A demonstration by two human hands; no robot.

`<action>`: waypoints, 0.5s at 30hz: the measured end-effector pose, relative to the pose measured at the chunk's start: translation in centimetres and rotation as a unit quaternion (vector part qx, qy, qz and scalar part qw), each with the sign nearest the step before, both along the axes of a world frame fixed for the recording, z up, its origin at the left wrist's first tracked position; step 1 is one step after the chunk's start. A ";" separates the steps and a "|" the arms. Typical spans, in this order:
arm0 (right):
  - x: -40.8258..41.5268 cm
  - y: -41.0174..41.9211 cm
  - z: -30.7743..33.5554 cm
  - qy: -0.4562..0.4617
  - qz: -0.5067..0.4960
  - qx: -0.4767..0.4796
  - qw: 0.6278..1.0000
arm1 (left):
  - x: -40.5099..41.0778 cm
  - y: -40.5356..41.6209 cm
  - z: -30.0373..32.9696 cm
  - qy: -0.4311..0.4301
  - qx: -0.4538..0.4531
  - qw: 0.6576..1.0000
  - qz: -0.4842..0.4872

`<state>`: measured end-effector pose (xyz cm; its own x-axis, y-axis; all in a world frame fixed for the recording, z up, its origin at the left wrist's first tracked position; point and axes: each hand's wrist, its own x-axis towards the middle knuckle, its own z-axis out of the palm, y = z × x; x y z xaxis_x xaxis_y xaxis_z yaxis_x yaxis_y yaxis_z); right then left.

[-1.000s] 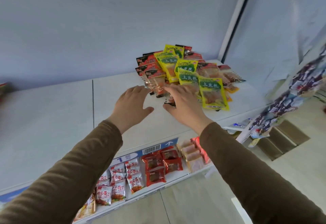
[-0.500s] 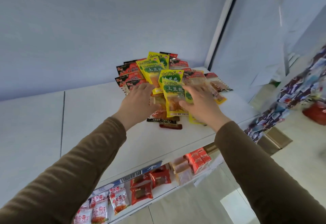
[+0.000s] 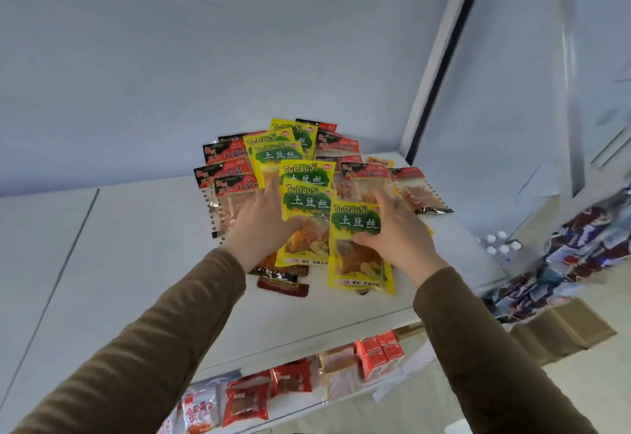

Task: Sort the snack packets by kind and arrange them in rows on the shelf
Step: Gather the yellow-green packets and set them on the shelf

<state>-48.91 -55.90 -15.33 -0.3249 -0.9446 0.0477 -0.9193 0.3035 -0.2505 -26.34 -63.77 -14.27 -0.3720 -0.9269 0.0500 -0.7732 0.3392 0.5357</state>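
A mixed pile of snack packets lies at the back right of the white shelf [image 3: 136,263]. Yellow TuDouSi packets [image 3: 305,208] run down its middle, and one yellow packet [image 3: 356,252] lies nearest the front edge. Red-and-black packets sit on the left [image 3: 228,174] and right [image 3: 365,176] of the pile. A small dark red packet [image 3: 283,288] pokes out in front. My left hand [image 3: 259,228] rests flat on the pile's left side, thumb at a yellow packet's edge. My right hand [image 3: 403,239] lies on the right side, thumb on the front yellow packet.
A lower shelf [image 3: 341,399] holds rows of red and white snack packets [image 3: 246,403]. A white upright post [image 3: 433,68] bounds the shelf on the right. Hanging packets [image 3: 587,256] and a cardboard box [image 3: 563,331] are at the right. The shelf's left half is bare.
Both hands have moved forward onto the pile and spread apart. The yellow packets have slid toward the front edge between them.
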 end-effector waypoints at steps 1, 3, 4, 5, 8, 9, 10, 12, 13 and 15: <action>-0.3 -0.3 -0.3 -0.020 0.013 -0.017 1.000 | -0.5 0.0 0.0 0.005 -0.002 1.000 0.013; -0.9 -0.7 -0.9 -0.049 0.032 -0.041 0.997 | -1.4 0.1 0.1 0.015 -0.005 0.999 0.034; -1.1 -0.9 -1.1 -0.055 0.042 -0.054 0.996 | -1.7 0.1 0.0 0.024 -0.003 0.999 0.044; -1.4 -0.9 -1.3 -0.057 0.052 -0.069 0.995 | -2.1 0.1 0.0 0.036 0.003 0.998 0.053; -2.1 -1.2 -1.8 -0.068 0.069 -0.103 0.990 | -2.9 0.3 0.0 0.079 0.048 0.991 0.094; -2.3 -1.3 -1.9 -0.080 0.072 -0.111 0.988 | -3.2 0.4 0.1 0.099 0.062 0.987 0.111; -2.5 -1.6 -2.1 -0.094 0.074 -0.118 0.986 | -3.4 0.3 -0.1 0.124 0.077 0.981 0.127; -2.7 -1.9 -2.1 -0.131 0.077 -0.137 0.979 | -3.8 0.3 0.0 0.181 0.092 0.967 0.157; -2.7 -2.1 -2.0 -0.157 0.079 -0.151 0.973 | -3.9 0.4 0.1 0.199 0.095 0.961 0.167; -2.7 -2.5 -1.8 -0.235 0.090 -0.187 0.950 | -3.4 -0.2 -0.3 0.261 0.113 0.942 0.177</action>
